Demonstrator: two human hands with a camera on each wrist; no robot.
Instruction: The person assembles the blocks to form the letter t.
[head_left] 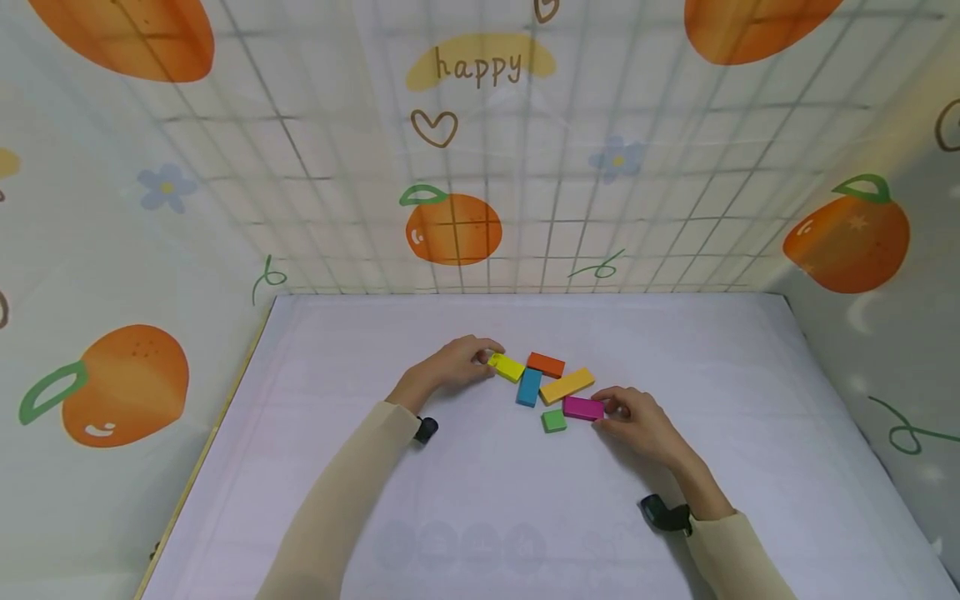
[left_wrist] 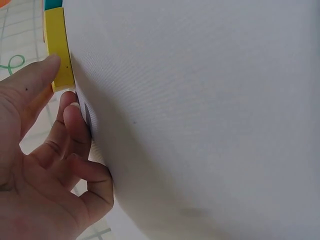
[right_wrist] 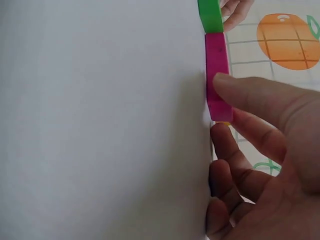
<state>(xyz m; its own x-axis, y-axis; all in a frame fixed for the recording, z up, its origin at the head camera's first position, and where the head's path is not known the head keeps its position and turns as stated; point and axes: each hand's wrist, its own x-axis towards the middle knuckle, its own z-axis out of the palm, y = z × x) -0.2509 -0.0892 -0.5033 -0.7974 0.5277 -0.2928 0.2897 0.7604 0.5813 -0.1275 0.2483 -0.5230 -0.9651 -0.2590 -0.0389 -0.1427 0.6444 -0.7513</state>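
So there are six blocks bunched mid-table, with a hand on each side. The left hand (head_left: 450, 362) has a narrow pinch on the left end of the yellow block (head_left: 507, 367), and the right hand (head_left: 637, 421) has the same sort of pinch on the right end of the pink block (head_left: 583, 408), at the near right of the bunch. My guess is they're held by the outer ends so the knuckles don't bump the others: blue block (head_left: 528, 388) just right of yellow, red block (head_left: 546, 364) on the far side, orange block (head_left: 567, 386) between blue and pink, green block (head_left: 554, 421) nearest. Head view gives you that whole layout, but the grips look tiny there. The left wrist view shows the thumb (left_wrist: 42, 72) flat on yellow's near face, spare fingers bent (holding nothing, far as I can see). Right wrist view shows the same on pink, but orange is just a sliver and I can't spot red at all.
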